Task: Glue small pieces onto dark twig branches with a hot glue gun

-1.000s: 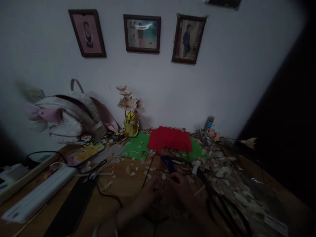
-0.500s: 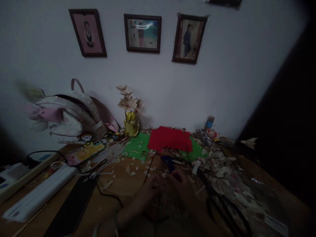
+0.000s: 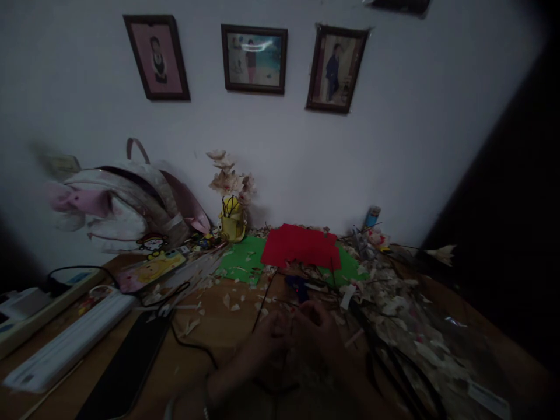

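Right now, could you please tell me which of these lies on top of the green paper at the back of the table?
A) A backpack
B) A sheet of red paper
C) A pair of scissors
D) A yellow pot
B. The red sheet overlaps the green paper, and the green shows out from under it on both sides.

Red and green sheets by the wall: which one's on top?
The red sheet is on top. It lies across the green sheet, which shows from under it on both sides.
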Action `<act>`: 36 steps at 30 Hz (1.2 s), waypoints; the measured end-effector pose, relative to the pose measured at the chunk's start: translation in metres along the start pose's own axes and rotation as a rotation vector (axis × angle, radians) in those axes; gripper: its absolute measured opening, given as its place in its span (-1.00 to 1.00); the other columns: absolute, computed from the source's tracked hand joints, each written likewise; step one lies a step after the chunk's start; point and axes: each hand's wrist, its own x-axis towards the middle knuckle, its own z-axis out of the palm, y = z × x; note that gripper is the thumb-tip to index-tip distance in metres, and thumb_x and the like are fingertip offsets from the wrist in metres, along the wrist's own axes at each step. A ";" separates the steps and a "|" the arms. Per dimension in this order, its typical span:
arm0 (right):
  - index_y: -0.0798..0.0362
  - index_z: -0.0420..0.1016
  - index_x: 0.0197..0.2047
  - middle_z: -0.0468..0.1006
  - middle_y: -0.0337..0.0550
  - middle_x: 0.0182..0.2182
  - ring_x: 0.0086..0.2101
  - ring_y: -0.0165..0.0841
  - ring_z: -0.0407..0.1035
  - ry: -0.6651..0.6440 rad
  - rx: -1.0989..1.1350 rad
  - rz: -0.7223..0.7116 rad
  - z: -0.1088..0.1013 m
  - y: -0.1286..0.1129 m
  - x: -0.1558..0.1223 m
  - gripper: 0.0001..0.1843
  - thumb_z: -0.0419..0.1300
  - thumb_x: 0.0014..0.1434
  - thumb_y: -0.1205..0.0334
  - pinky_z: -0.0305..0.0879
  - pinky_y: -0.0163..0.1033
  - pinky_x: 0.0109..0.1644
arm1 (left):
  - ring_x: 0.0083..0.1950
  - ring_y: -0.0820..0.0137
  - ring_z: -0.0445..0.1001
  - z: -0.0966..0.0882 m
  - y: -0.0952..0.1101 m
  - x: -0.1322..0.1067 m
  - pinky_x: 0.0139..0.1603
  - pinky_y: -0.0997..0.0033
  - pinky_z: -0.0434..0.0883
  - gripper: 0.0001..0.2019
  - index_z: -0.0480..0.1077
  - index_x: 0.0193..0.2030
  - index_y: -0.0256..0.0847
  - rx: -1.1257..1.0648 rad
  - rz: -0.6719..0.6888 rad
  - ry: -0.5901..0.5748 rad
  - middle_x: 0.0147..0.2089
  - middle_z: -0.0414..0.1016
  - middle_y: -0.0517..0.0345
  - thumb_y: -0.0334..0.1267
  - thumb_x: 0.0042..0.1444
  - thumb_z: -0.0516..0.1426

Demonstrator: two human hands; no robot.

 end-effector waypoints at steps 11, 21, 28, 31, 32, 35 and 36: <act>0.08 0.41 -0.36 0.49 -0.18 -0.46 -0.38 -0.31 0.36 -0.021 0.027 -0.004 -0.001 -0.001 -0.002 -0.75 0.20 -0.12 0.11 0.25 -0.30 -0.31 | -0.48 0.47 0.38 0.005 0.011 -0.006 -0.48 0.55 0.22 -0.61 0.18 -0.36 -0.19 -0.005 -0.010 -0.011 -0.51 0.40 0.29 -0.36 -0.34 0.27; 0.07 0.41 -0.40 0.50 -0.16 -0.45 -0.37 -0.29 0.38 -0.022 0.009 -0.017 -0.003 -0.008 -0.003 -0.75 0.11 -0.04 0.06 0.27 -0.27 -0.30 | -0.16 0.34 0.40 0.008 0.027 -0.016 -0.28 0.49 0.31 -0.52 0.26 -0.15 -0.15 0.067 0.041 -0.038 -0.19 0.44 0.16 -0.54 -0.28 0.19; 0.08 0.39 -0.39 0.49 -0.17 -0.47 -0.38 -0.30 0.36 -0.050 0.006 0.006 -0.002 -0.005 -0.002 -0.76 0.16 -0.10 0.08 0.26 -0.29 -0.32 | -0.06 0.30 0.36 0.006 0.028 -0.014 -0.14 0.43 0.30 -0.51 0.35 -0.16 -0.15 0.087 0.083 -0.025 -0.11 0.44 0.15 -0.60 -0.31 0.17; 0.07 0.40 -0.41 0.48 -0.19 -0.51 -0.41 -0.31 0.36 -0.072 0.022 0.014 -0.001 -0.003 -0.002 -0.79 0.16 -0.11 0.11 0.25 -0.30 -0.36 | -0.09 0.31 0.38 0.006 0.026 -0.014 -0.16 0.42 0.31 -0.49 0.32 -0.11 -0.14 0.083 0.053 -0.041 -0.15 0.45 0.16 -0.59 -0.29 0.16; 0.07 0.40 -0.42 0.47 -0.19 -0.52 -0.42 -0.31 0.35 -0.070 0.024 0.016 -0.001 -0.003 -0.002 -0.79 0.17 -0.11 0.10 0.25 -0.30 -0.37 | -0.10 0.31 0.39 0.006 0.026 -0.014 -0.17 0.42 0.31 -0.48 0.31 -0.09 -0.14 0.090 0.042 -0.041 -0.16 0.45 0.15 -0.58 -0.28 0.15; 0.07 0.42 -0.43 0.47 -0.19 -0.52 -0.43 -0.32 0.35 -0.056 0.015 0.012 -0.001 -0.002 -0.001 -0.78 0.18 -0.13 0.10 0.25 -0.30 -0.37 | -0.12 0.32 0.39 0.007 0.026 -0.015 -0.18 0.42 0.31 -0.46 0.31 -0.08 -0.14 0.127 0.035 -0.019 -0.11 0.42 0.14 -0.56 -0.30 0.16; 0.07 0.42 -0.43 0.48 -0.19 -0.52 -0.43 -0.32 0.35 -0.050 0.010 0.006 -0.002 -0.002 -0.001 -0.78 0.19 -0.13 0.11 0.25 -0.30 -0.36 | -0.12 0.32 0.38 0.007 0.027 -0.016 -0.18 0.42 0.30 -0.46 0.31 -0.09 -0.14 0.135 0.033 -0.009 -0.10 0.41 0.13 -0.56 -0.31 0.16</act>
